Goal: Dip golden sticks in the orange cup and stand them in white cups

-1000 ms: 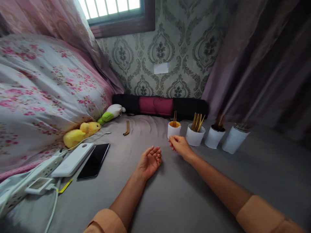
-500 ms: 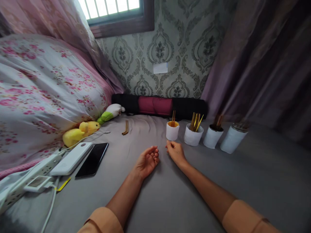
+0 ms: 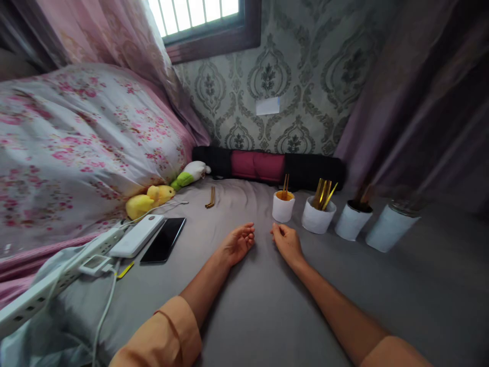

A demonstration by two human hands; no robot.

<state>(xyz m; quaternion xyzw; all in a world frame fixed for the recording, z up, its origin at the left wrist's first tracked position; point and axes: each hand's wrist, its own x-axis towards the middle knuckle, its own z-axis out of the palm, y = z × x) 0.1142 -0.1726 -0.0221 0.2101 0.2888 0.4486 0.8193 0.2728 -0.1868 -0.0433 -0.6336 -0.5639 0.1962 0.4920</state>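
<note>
My left hand (image 3: 239,243) rests palm up on the grey sheet (image 3: 244,306), its fingers loosely curled and apart, with nothing in it. Close by on the right, my right hand (image 3: 288,243) lies on its side with the fingers folded in; no object shows in it. Just beyond it stands a white-wrapped cup (image 3: 283,210) with an orange inside and a few thin gold sticks. To its right is a wider white cup (image 3: 319,220) holding several gold strips (image 3: 324,192). A few bent gold sticks (image 3: 211,198) lie on the sheet, farther back left.
Two more white-wrapped containers, a cup (image 3: 353,224) and a taller jar (image 3: 391,229), stand at right. Along the left lie a phone (image 3: 163,240), a power bank (image 3: 137,236), a power strip (image 3: 26,308), cables and plush toys (image 3: 151,201). A black-and-maroon roll (image 3: 257,165) lies along the wall.
The view has turned slightly left, so things appear shifted to the right. Both hands keep nearly the same pose on the sheet, and the cups and sticks stay in place.
</note>
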